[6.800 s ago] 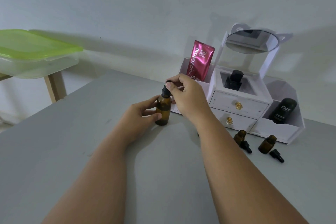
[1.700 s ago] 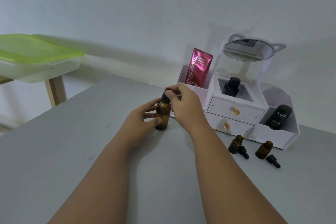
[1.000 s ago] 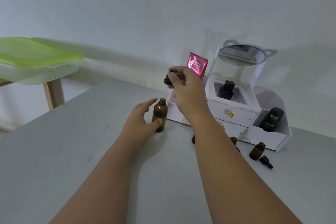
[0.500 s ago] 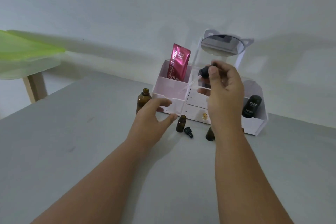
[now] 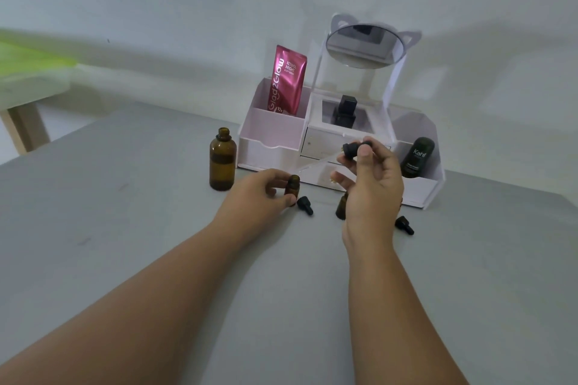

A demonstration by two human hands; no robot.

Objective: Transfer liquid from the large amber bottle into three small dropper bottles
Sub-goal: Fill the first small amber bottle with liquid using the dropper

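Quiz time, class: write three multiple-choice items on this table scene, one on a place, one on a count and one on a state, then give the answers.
1. The pink sachet stands in which compartment of the white organiser?
A. left
B. middle
C. right

2. How many loose black dropper caps lie in view on the table?
A. two
B. four
C. none

3. The large amber bottle is:
A. capped
B. lying on its side
C. upright and uncapped

Answers:
1 A, it leans in the left bin.
2 A, one lies by the left hand and one by the right hand.
3 C, it stands with a bare neck.
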